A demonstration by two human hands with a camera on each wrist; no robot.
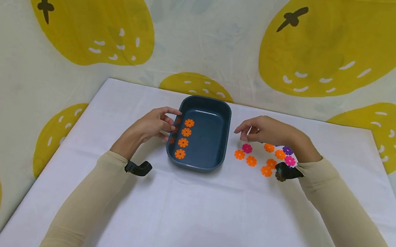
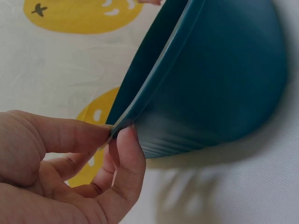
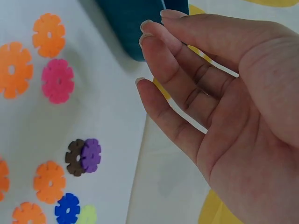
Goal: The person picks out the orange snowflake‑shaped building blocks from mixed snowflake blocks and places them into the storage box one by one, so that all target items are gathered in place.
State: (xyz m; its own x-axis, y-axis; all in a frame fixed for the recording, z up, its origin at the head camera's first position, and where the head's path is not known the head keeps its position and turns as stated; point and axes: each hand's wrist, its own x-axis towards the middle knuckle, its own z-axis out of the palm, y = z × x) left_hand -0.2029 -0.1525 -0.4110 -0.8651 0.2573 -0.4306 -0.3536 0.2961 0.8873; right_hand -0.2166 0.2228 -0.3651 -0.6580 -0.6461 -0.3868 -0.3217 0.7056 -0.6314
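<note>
My left hand [image 1: 153, 124] pinches the left rim of a dark blue rectangular tray [image 1: 207, 142] between thumb and fingers; the left wrist view shows the grip on the tray's edge [image 2: 210, 79]. Inside, along its left side, several orange snowflake-shaped plastic discs [image 1: 183, 142] lie in a column. To the right of the tray my right hand [image 1: 264, 130] hovers over the table with loosely bent fingers and nothing between them. Nearest below it lie a pink disc [image 1: 246, 148] and an orange disc [image 1: 239, 154].
More notched discs spread right of the tray, partly hidden by the right arm: several orange ones [image 3: 49, 182], a purple disc [image 3: 92, 155] overlapping a brown disc [image 3: 74, 157], and a blue disc [image 3: 67, 208]. A white cloth [image 1: 183, 219] covers the table; a fruit-patterned curtain [image 1: 207, 35] hangs behind.
</note>
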